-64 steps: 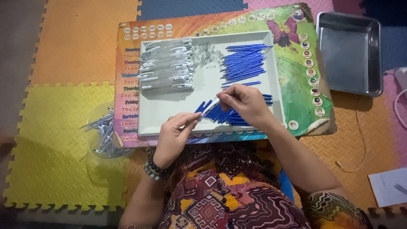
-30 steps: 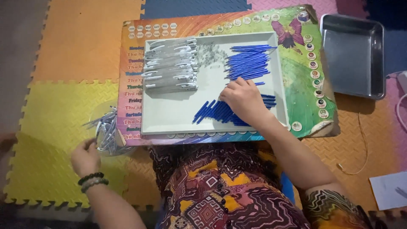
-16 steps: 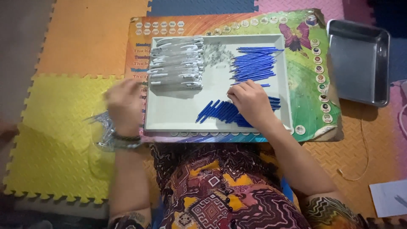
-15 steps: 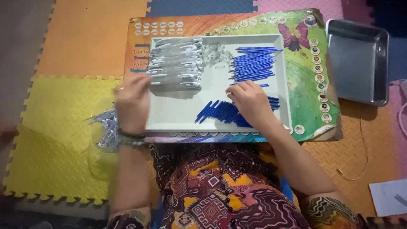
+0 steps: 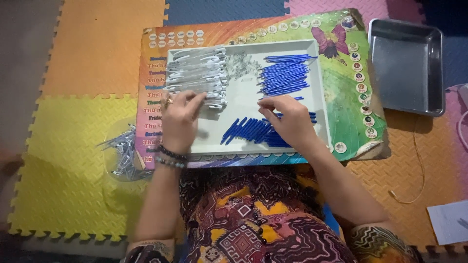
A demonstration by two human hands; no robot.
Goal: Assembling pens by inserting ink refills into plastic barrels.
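I see my left hand (image 5: 179, 119) at centre-left of the frame, fingers loosely apart, fingertips touching the lower edge of the stack of silver-white pen parts (image 5: 197, 75) in the white tray (image 5: 319, 97). Their long axes run left-right, just above that hand. My right hand (image 5: 290, 122) rests, fingers curled, on the loose blue pen barrels (image 5: 246, 131); whether it grips one I cannot tell.

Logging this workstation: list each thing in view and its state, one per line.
Left hand: fingers on the silver clips.
Right hand: resting on the blue tubes.
Silver clips: stacked in the white tray.
Blue tubes: lying loose.
White tray: flat on the board.
Metal tray: empty.
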